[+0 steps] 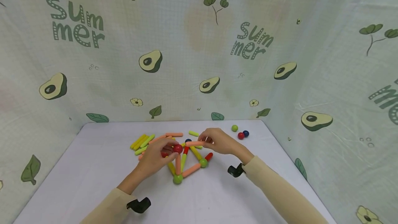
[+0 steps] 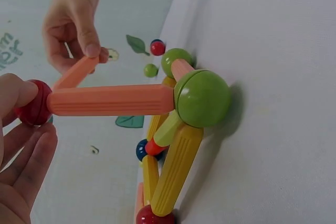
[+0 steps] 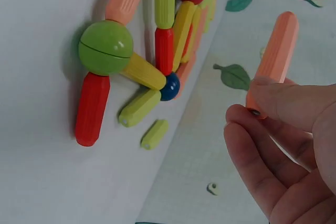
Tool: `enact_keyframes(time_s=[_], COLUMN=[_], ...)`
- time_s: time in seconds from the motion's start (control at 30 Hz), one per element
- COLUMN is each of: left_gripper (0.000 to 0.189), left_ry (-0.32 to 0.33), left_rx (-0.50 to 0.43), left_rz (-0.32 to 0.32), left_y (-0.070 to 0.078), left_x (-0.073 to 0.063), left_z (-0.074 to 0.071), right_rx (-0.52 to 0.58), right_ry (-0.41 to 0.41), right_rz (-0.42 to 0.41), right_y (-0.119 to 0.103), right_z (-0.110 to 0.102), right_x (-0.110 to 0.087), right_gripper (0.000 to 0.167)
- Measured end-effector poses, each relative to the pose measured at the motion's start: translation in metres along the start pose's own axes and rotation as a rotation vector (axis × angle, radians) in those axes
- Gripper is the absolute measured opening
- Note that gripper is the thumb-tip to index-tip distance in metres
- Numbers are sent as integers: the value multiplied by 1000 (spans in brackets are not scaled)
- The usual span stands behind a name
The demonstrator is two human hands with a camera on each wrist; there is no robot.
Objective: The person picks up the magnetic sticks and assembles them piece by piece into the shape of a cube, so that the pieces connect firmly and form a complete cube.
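The red ball [image 1: 178, 148] sits between your left thumb and fingers, your left hand [image 1: 157, 156] gripping it atop an upright orange stick [image 1: 178, 164], whose foot meets a green ball [image 1: 178, 179] on the table [image 1: 233, 193]. Your right hand [image 1: 220, 141] pinches a second orange stick [image 1: 194, 143] by one end; its other end is near the red ball, but apart. From that green ball, a yellow stick [image 2: 177, 169] and a low orange stick [image 1: 191, 170] spread out. Three loose balls [image 1: 241, 136] lie to your right, toward the far edge.
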State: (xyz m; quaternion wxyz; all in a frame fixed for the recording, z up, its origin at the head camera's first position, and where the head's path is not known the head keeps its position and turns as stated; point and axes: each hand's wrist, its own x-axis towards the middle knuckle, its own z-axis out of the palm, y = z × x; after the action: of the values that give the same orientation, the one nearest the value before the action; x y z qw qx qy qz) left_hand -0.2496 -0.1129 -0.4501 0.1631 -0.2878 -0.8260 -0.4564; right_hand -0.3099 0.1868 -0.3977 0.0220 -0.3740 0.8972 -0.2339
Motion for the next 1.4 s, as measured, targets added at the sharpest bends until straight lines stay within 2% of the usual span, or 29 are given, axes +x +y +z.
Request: enact_keyframes(time_s=[0.3,0.47,0.73,1.07,1.17,1.4], left_gripper=[42,43,40,28,25,26], left_ry=[0,-20,-59,-24,-10,-12], left_rx=[42,65,51,113,117,154], left_rz=[16,6,22,112,81,-48], left_y=[-1,0,5,14,19,31], left_x=[2,2,0,6,7,10], left_z=[-1,-1,2,13,16,23], right_rx=[18,-10,19,36,42,61], right_ry=[12,14,34,59,70,79], right_rz=[-82,-86,-86,-157,-173,-193], right_y=[-16,-21,-17,-14,-15,-14], right_z=[-3,-2,0,-1,-1,-1], right_x=[-4,-3,-8,-8,-8,-9], right_gripper=[22,22,23,23,23,23])
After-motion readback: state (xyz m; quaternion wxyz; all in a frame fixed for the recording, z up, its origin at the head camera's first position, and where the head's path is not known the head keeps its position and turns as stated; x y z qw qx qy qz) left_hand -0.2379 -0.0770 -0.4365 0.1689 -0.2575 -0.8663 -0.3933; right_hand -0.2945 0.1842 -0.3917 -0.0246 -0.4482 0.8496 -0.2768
